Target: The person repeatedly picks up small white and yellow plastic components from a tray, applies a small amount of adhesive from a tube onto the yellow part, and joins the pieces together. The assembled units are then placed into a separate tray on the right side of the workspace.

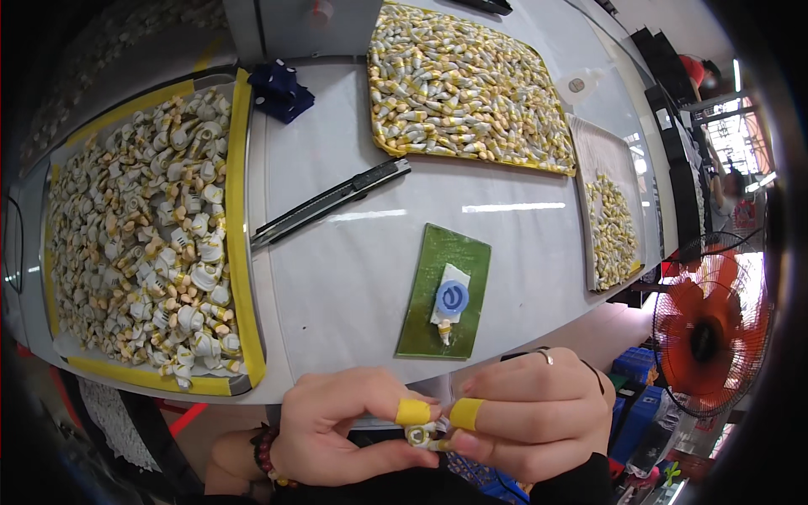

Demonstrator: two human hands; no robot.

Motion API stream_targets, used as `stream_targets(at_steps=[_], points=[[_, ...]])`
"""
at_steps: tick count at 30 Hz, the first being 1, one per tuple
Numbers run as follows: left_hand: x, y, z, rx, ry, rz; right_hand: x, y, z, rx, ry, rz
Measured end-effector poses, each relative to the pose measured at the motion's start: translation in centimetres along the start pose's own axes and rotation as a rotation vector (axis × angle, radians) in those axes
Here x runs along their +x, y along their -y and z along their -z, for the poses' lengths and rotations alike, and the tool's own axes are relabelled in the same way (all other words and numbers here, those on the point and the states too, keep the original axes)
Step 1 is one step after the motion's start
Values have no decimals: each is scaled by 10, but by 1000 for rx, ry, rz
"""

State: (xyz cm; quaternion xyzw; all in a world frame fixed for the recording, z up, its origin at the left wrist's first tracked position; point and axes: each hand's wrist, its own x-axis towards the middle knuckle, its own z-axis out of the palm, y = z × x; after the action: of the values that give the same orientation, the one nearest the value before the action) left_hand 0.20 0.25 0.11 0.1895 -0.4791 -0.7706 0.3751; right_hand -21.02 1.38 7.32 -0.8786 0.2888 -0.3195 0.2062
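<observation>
Close to my body, below the table's near edge, both hands meet around one small white toy figure piece [418, 435] with a round opening and yellowish parts. My left hand [341, 425] pinches it between thumb and forefinger. From the other side my right hand [539, 412] grips it with closed fingers, which partly cover it. Yellow tape wraps a finger on each hand. Ahead of them lies a green cutting mat [417, 311], bearing a round blue mould [452, 297] on a white pad and a small white-and-yellow piece [445, 332] at its lower end.
A yellow-edged tray [240, 337] at left holds many white figure pieces. Small arm-like pieces fill another tray [374, 126] at the back; a third tray [596, 151] stands right. A black utility knife [332, 202], dark blue cloth [282, 91] and orange fan [707, 332] are also there.
</observation>
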Motion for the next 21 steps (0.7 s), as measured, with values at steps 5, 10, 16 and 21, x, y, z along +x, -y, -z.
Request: stream_targets(at_steps=[5, 10, 16, 21], points=[[0, -2, -7, -21, -27, 74, -4, 4, -2, -42, -80, -5], [-5, 1, -10, -113, -136, 105, -18, -2, 39, -433, -294, -240], [-4, -5, -2, -130, -160, 165, -80, -81, 126, -647, -32, -863], [-10, 8, 10, -259, -85, 117, -103, -106, 123, -445, 68, -1010]])
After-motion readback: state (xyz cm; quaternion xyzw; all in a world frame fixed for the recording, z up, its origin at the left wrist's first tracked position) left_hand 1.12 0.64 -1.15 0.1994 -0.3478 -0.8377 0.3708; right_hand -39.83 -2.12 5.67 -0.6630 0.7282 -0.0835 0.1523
